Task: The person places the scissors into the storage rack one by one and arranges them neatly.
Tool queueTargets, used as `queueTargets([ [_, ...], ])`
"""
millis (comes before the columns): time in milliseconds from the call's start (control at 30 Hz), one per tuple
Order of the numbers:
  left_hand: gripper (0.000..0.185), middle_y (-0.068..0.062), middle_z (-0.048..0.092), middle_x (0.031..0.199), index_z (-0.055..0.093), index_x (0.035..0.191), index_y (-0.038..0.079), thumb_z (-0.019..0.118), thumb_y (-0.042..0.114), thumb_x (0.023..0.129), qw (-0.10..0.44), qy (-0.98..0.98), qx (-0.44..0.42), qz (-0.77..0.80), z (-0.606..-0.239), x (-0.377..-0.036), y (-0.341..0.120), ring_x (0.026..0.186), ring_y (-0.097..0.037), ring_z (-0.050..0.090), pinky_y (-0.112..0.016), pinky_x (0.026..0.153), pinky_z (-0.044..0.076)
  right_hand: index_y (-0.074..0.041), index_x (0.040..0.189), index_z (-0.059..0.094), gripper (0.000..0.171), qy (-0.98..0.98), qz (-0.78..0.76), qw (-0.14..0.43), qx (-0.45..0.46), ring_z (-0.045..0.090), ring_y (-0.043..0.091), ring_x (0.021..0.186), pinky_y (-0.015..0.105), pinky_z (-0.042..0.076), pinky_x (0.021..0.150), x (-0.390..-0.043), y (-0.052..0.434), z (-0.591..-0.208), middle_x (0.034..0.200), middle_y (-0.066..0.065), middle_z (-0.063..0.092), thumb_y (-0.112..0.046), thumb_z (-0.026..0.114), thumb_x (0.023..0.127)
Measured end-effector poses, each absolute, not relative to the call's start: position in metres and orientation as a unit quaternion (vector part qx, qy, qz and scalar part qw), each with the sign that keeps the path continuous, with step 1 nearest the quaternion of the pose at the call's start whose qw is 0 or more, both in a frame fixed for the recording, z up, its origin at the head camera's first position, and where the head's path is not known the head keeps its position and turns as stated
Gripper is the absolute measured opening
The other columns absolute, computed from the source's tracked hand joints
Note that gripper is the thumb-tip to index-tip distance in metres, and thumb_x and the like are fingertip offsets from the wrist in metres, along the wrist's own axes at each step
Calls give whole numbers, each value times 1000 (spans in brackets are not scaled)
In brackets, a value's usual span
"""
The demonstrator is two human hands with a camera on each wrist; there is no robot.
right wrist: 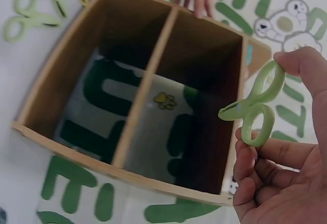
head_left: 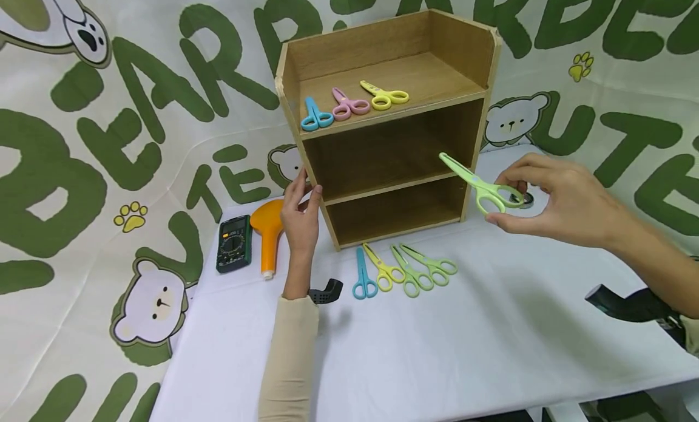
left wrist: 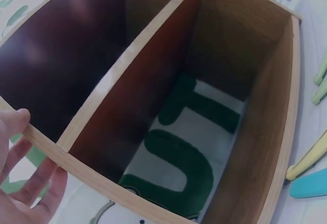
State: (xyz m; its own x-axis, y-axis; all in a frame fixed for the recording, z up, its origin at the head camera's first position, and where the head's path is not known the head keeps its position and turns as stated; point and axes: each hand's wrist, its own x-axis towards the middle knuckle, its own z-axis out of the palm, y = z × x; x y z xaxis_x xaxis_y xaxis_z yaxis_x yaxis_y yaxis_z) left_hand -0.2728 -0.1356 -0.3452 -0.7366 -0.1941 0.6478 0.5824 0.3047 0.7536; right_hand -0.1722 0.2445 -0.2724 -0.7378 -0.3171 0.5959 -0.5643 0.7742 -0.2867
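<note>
Right-hand fingers (head_left: 528, 174) pinch green scissors (head_left: 476, 180) across their handle loops.

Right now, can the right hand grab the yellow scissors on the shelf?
Probably not yet: the right hand pinches green scissors. Nothing else seems to block the yellow scissors, since the shelf has an open top.

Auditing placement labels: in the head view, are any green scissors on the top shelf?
No, the top shelf shows only blue scissors, pink scissors and yellow scissors.
</note>
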Motion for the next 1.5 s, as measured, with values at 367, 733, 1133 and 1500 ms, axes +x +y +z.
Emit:
queueTargets([
  [367,48,-2,58,134,54,146,18,65,17,99,334,-730,-137,-580,-366,-295,-144,114,-19,61,-27,92,53,-6,104,74,43,-907,231,273,224,44,12,83,24,33,63,-208,230,-212,97,0,61,-28,89,71],
  [733,47,0,59,132,55,145,25,65,23,99,332,-733,-139,-577,-371,-299,-150,114,-18,61,-39,94,54,5,115,71,60,-936,193,229,186,46,25,93,35,35,69,-274,201,-168,107,15,58,-46,73,84],
  [1133,49,1,58,134,54,146,25,66,25,98,338,-732,-143,-574,-373,-300,-148,113,-18,61,-36,93,54,12,125,63,77,-962,169,159,142,46,36,109,45,41,81,-326,187,-163,120,24,56,-54,68,85],
  [1500,49,-6,57,136,53,146,17,65,15,99,338,-732,-132,-576,-372,-301,-148,114,-22,60,-40,94,54,12,135,53,85,-976,118,125,138,41,41,112,53,41,88,-318,185,-163,125,28,46,-61,56,93],
])
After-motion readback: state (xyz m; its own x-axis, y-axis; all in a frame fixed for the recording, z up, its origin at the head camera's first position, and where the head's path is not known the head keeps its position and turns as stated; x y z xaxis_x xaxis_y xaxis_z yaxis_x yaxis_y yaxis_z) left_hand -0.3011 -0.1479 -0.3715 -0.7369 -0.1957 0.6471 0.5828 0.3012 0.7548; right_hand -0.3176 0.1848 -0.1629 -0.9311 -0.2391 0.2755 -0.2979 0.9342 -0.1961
